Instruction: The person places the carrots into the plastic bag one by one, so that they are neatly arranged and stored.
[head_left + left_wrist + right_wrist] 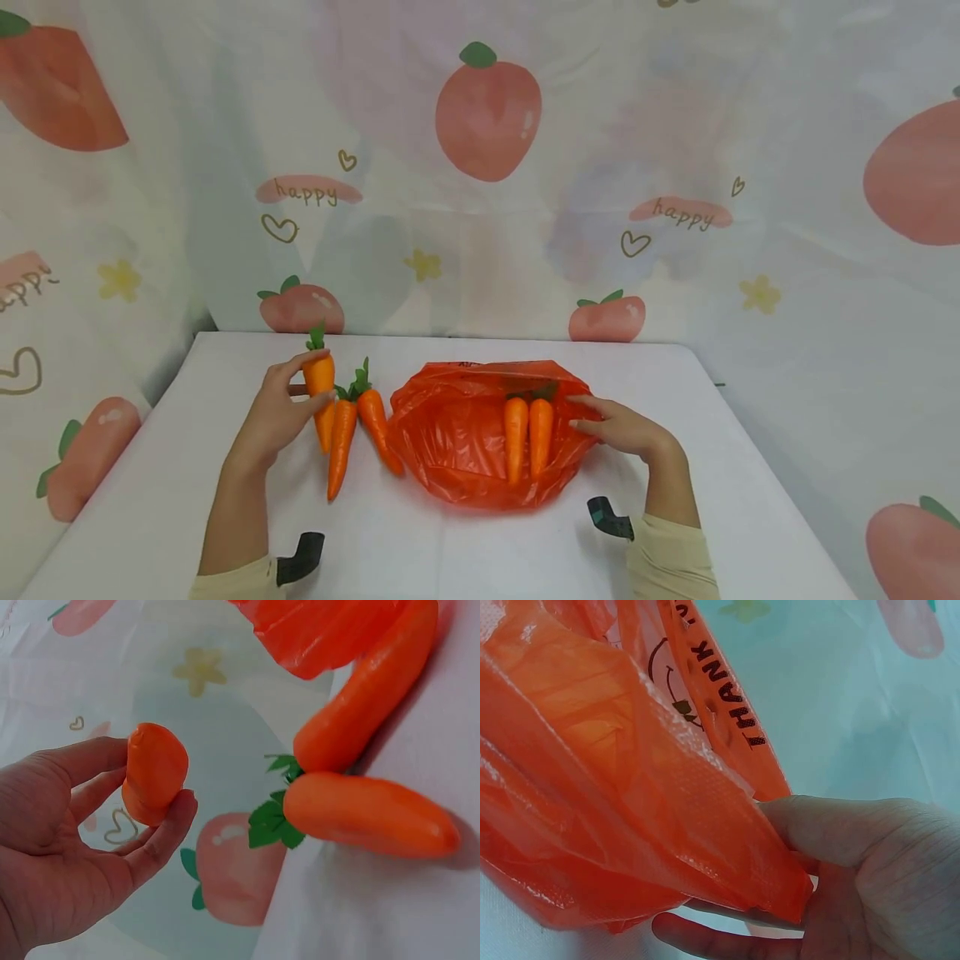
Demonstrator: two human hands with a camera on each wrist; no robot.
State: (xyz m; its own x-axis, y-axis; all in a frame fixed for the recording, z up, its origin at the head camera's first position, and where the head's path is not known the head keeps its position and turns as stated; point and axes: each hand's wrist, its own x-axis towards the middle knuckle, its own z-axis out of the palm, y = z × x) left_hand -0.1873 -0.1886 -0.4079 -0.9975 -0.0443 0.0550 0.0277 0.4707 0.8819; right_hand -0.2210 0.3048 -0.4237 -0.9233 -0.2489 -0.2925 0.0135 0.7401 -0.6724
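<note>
Pinching carrot (321, 385), fingers (161, 832) curled; bag (457, 433) gripped.

Left hand (273, 415) fingers curled; right hand (622, 427) pinching.

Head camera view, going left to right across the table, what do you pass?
Left hand gripping a carrot → two loose carrots → orange plastic bag → two carrots on the bag → right hand.
</note>
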